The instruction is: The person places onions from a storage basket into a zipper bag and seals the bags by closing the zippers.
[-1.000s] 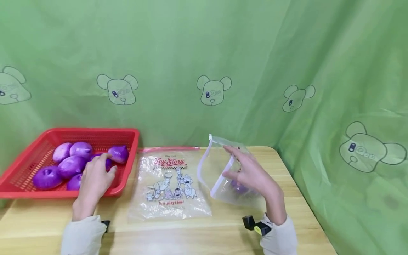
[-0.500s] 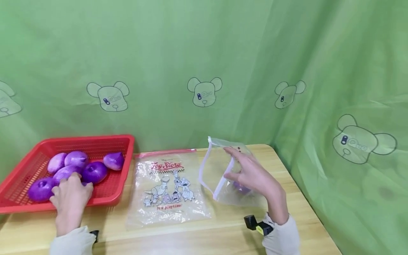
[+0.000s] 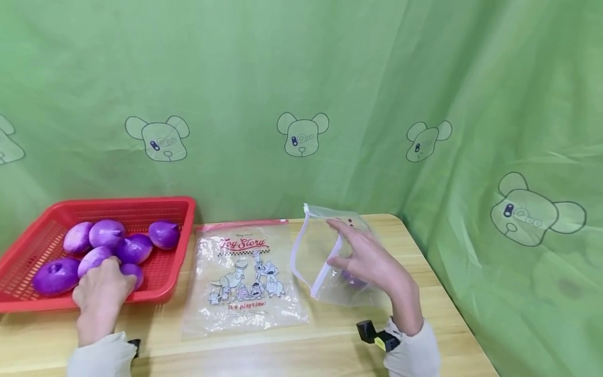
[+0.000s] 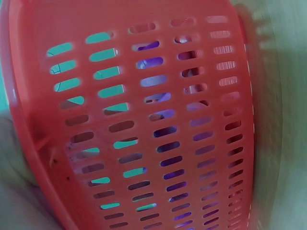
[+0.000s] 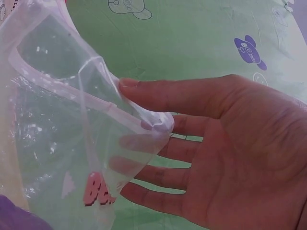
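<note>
My left hand (image 3: 103, 288) reaches over the near wall of a red plastic basket (image 3: 160, 297), knuckles up, among several purple onions (image 3: 107, 234). Its fingertips are hidden, touching or close to an onion (image 3: 94, 259); I cannot tell whether they grip one. The left wrist view shows mostly the slotted basket wall (image 4: 192, 9). My right hand (image 3: 367, 256) holds a clear zip bag (image 5: 53, 134) by its mouth, thumb on one side of the rim and fingers behind the film. The bag's mouth gapes to the left, and something purple (image 3: 350, 280) lies inside.
A flat clear bag (image 3: 245, 319) with Toy Story print and a red zip lies between basket and zip bag. All stand on a wooden table (image 3: 264, 356). A green curtain (image 3: 235, 63) with bear-head drawings hangs behind and to the right.
My left hand has moved left and nearer within the basket, uncovering the onions at the basket's right. The right hand keeps its place at the bag. The head view has shifted slightly.
</note>
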The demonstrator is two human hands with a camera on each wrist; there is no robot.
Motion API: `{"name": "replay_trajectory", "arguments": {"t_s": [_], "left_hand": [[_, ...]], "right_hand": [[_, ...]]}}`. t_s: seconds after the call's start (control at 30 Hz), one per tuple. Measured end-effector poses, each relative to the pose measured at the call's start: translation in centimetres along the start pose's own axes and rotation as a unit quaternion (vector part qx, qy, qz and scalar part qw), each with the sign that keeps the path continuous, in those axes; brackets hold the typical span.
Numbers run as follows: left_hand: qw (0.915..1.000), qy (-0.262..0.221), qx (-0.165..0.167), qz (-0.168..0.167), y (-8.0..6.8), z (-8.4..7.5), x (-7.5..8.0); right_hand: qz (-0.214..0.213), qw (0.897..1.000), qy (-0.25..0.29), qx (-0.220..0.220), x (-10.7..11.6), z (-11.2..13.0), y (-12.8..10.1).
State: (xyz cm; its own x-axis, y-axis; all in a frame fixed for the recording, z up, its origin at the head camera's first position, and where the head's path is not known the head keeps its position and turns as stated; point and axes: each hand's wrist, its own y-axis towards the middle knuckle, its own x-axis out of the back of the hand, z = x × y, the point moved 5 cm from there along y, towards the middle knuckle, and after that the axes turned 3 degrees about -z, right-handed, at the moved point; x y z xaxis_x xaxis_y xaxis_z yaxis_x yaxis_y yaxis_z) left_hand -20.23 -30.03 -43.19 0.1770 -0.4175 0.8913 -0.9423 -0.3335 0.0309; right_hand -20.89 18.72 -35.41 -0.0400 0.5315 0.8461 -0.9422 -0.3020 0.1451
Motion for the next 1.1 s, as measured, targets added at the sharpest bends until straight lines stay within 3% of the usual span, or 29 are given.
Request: {"name": "replay_trajectory", "arguments": {"t_s": [0.23,0.47,0.67,0.87,1.1], "left_hand": [[0.9999,-0.014,-0.004,0.001,-0.1,0.0,-0.1],[0.9990,-0.001,-0.041,-0.014,0.1,-0.5,0.2],[0.9991,0.002,-0.041,-0.002,0.0,-0.7,0.1],[0.9976,0.006,-0.066,-0.018,-0.2,-1.2,0.4],[0.9991,-0.006,-0.041,0.013,-0.2,-1.7,0.5]], "right_hand": [[0.001,1.000,-0.001,0.002,-0.1,-0.1,-0.1],[0.003,1.000,0.001,0.008,-0.2,-0.2,-0.1],[0.003,1.000,0.000,0.007,-0.2,-0.1,0.0],[0.004,1.000,0.000,0.008,-0.1,-0.1,-0.1],[0.003,1.000,0.000,0.003,0.0,-0.2,-0.2]]}}
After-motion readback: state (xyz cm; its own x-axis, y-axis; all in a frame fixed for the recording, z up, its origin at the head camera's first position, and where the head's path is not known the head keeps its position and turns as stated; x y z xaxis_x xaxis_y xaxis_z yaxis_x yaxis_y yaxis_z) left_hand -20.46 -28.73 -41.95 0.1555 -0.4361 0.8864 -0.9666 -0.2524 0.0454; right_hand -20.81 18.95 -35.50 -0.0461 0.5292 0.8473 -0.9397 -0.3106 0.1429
